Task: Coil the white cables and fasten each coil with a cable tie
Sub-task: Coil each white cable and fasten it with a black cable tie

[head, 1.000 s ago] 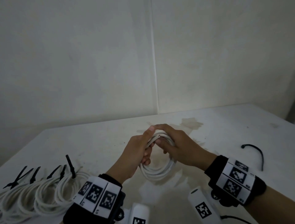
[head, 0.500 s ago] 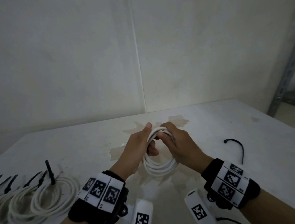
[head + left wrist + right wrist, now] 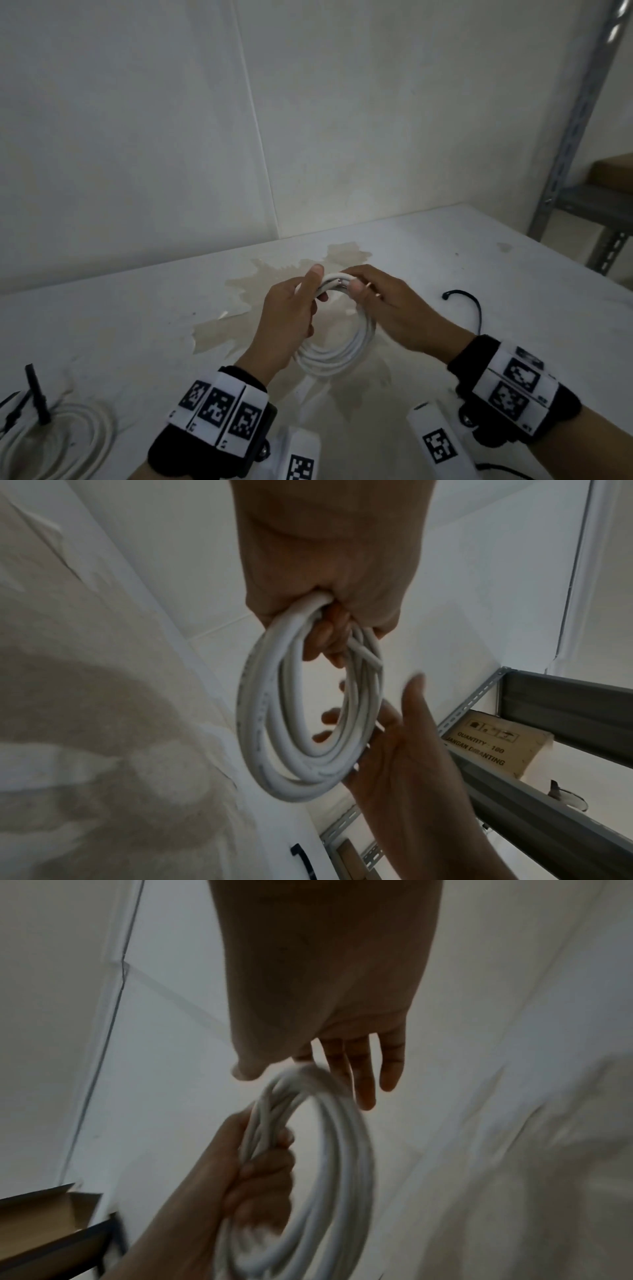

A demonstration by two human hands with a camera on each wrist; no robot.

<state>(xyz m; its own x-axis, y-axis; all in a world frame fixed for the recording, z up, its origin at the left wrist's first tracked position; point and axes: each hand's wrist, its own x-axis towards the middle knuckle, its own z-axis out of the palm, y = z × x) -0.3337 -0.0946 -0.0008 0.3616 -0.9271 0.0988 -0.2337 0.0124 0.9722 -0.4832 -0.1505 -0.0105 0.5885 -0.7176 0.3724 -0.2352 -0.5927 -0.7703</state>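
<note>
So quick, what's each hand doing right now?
Left hand: fingers curled round the top of the white cable coil, gripping it.
Right hand: fingers straight, open, against the coil's side, not gripping it.

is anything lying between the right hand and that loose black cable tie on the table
Nothing visible does. The black cable tie lies alone on bare table just right of the right hand. That hand's fingers are straight beside the white coil, which the left hand grips.
</note>
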